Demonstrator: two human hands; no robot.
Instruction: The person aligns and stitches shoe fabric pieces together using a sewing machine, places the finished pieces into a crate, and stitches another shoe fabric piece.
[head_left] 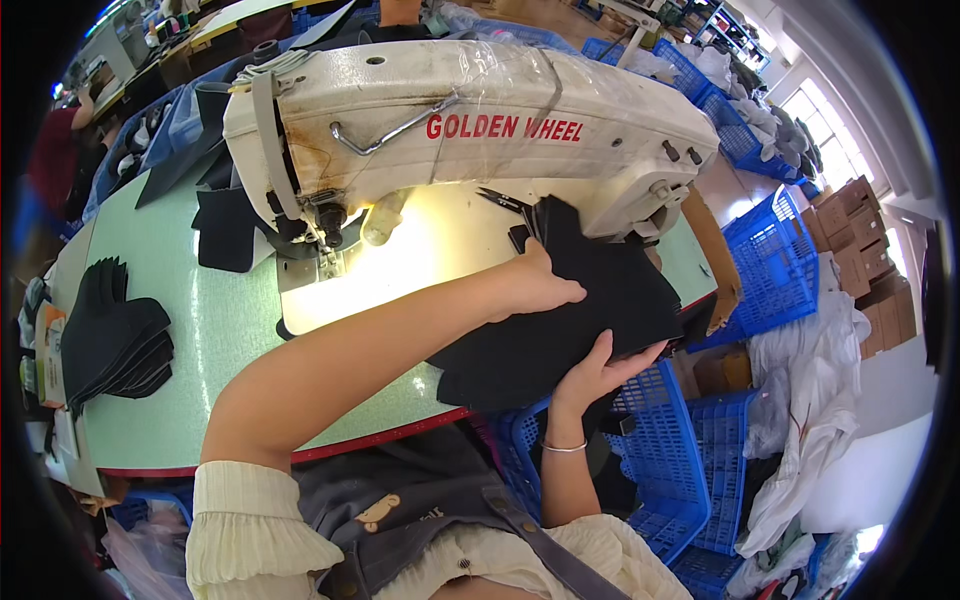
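Observation:
Stacked black fabric pieces (610, 290) lie at the right end of the sewing machine's table, partly over its front edge. My left hand (535, 285) reaches across and grips the stack's upper left part, its fingers mostly hidden by the fabric. From below, my right hand (590, 380) holds the near edge, thumb on top and fingers along the underside. A white industrial sewing machine (400, 120) spans the far side, its needle area (328, 255) lit at the left. Dark scissors or snips (503, 199) lie beyond my left hand.
Another black fabric stack (115, 340) rests on the pale green table (215, 370) at left. More dark fabric (225, 230) lies behind the needle. Blue plastic baskets (655, 460) crowd below the table's right end, near white plastic sheeting (800, 400). Cardboard boxes (850, 225) stand farther right.

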